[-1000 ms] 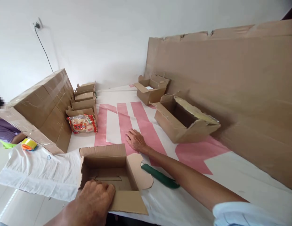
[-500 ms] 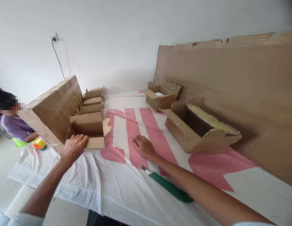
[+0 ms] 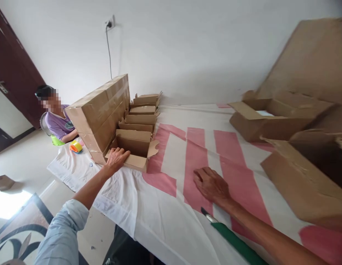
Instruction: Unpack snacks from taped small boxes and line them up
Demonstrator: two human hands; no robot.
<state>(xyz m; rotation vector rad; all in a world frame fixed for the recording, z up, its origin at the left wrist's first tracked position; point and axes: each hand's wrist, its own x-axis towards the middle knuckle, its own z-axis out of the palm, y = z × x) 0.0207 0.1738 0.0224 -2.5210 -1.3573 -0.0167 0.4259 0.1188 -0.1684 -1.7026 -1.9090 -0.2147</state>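
My left hand (image 3: 118,159) is closed over the near edge of an open cardboard box (image 3: 134,160), its fingers curled across the front flap. That box stands upright with a notched side flap sticking out to the right; its inside is dark and I see nothing in it. My right hand (image 3: 211,184) rests palm down on the white and pink cloth (image 3: 160,206), fingers slightly bent and holding nothing. Just in front of it lies a utility knife (image 3: 234,237) with a green handle, its blade toward the left.
Taped cartons (image 3: 102,106) are stacked behind the box, with a row of open boxes (image 3: 140,118) beside them. Two larger open boxes, one near (image 3: 300,187) and one far (image 3: 250,127), stand right. A tape roll (image 3: 76,147) lies by a seated person (image 3: 59,119).
The view has turned left, so everything sits further right, and more of the door and seated person shows. Both hands have stayed in nearly the same places.
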